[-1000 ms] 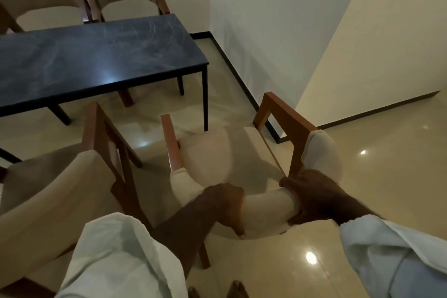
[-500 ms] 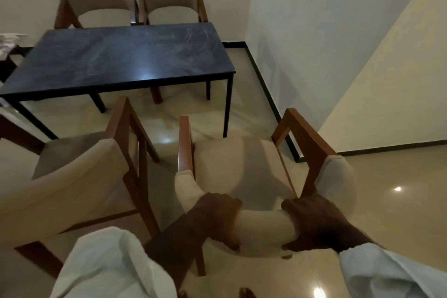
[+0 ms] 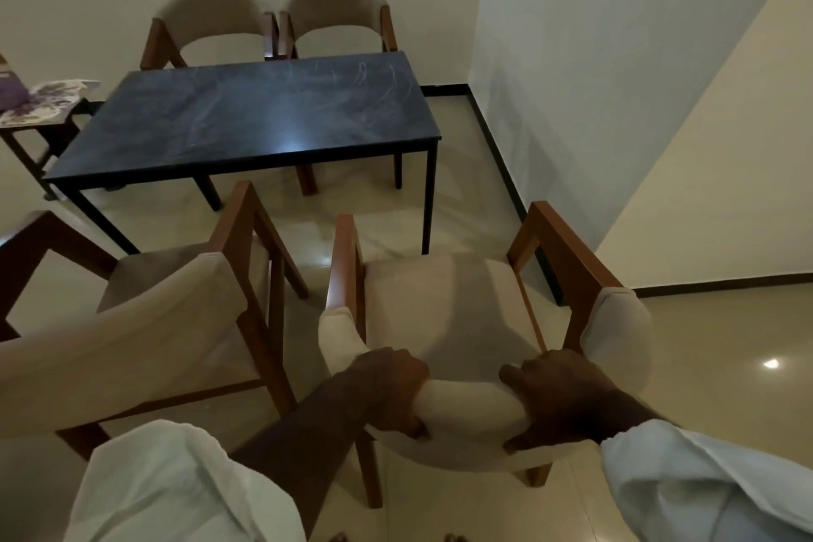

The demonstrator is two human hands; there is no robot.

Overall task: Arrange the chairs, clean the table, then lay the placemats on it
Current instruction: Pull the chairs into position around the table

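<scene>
Beige padded chair [image 3: 440, 312] near the dark worktop [image 3: 264, 114], backrest clasped by left hand [image 3: 387, 387] and right hand [image 3: 558, 396]. Likely heavy, rigid wood; soft top rail best for gripping.

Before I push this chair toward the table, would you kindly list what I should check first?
1. Left hand grip on the chair backrest: ok, fingers curled round it.
2. Right hand grip: ok, likewise.
3. Floor up to the table: ok, nothing lies there.
4. Gap to neighbouring chair: ok, narrow but apart.
5. Line-up: not ok, the table leg stands ahead of the seat.
</scene>
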